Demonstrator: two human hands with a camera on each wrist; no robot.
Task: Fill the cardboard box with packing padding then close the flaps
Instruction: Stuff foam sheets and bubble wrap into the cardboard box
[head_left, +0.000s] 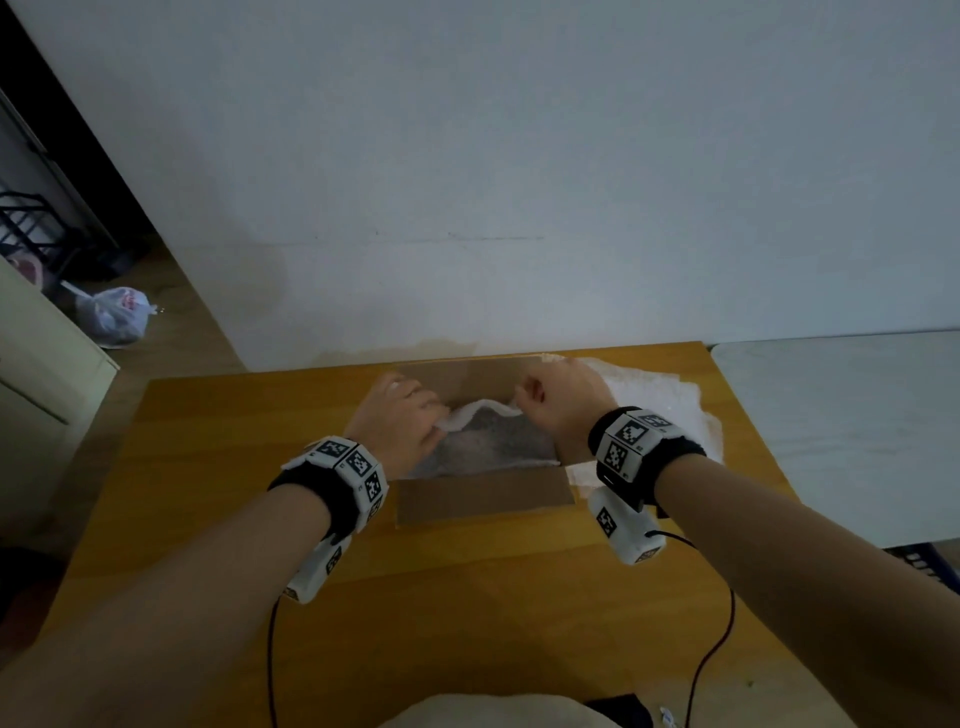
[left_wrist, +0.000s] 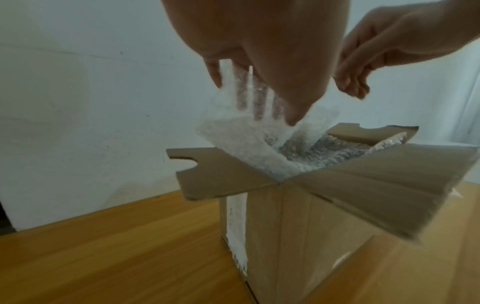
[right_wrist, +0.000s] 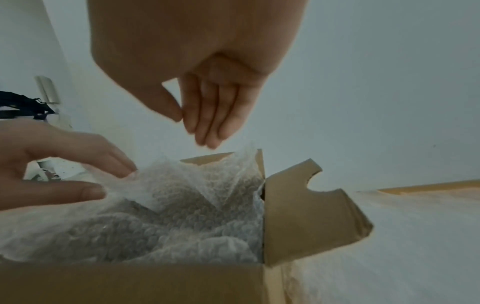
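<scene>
Item one: cardboard box (head_left: 483, 501), plain brown, upright on the table (head_left: 208, 467), all four flaps (left_wrist: 389, 185) splayed outward (we note curved notches cut in the two short ones). Item two: bubble wrap (right_wrist: 161, 216), clear and crumpled, filling the box to near the rim; we see one edge (head_left: 480, 413) lifted above the opening.

Wooden table (head_left: 467, 597) against a white wall (head_left: 519, 156) — tied plastic bag (head_left: 117, 317) on the floor.
</scene>
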